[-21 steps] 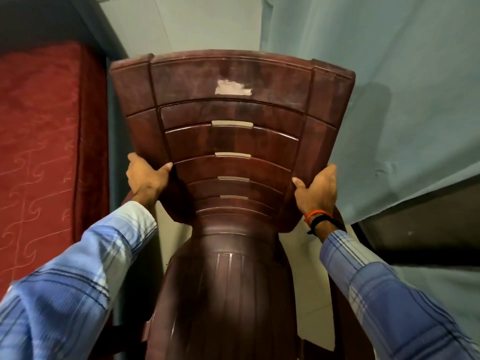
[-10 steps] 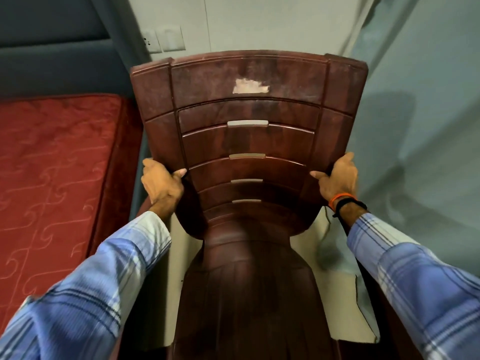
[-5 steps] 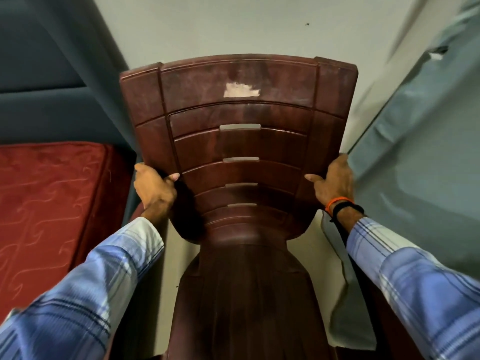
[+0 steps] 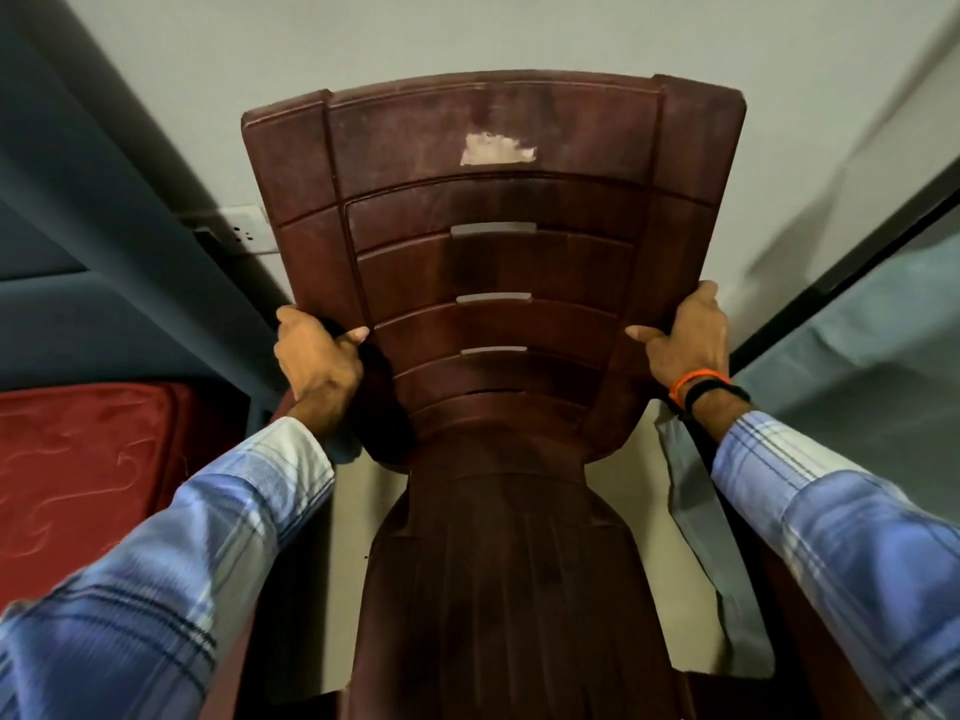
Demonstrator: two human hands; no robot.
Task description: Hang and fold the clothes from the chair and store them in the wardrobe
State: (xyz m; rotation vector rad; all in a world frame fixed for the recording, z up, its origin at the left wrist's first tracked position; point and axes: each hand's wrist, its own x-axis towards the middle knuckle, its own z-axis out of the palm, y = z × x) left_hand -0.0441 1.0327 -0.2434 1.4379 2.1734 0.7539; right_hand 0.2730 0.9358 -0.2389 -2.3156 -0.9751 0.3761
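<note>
Head view: a dark brown plastic chair [image 4: 493, 283] fills the middle, its slatted backrest toward the camera and a pale torn sticker patch [image 4: 496, 149] near its top edge. The left hand [image 4: 317, 356] grips the backrest's left edge, fingers curled behind it and thumb on the front face. The right hand [image 4: 685, 340] grips the right edge the same way, with orange and black wristbands [image 4: 701, 387] just below it. Both sleeves are blue plaid. No clothes lie on the chair.

Left of the chair, a red patterned mattress [image 4: 78, 470] sits low, smaller in frame than half a second ago. A wall socket [image 4: 249, 231] now peeks out beside the backrest's left edge. Right of the chair, the grey-blue cloth [image 4: 857, 397] has slid further off toward the frame's edge.
</note>
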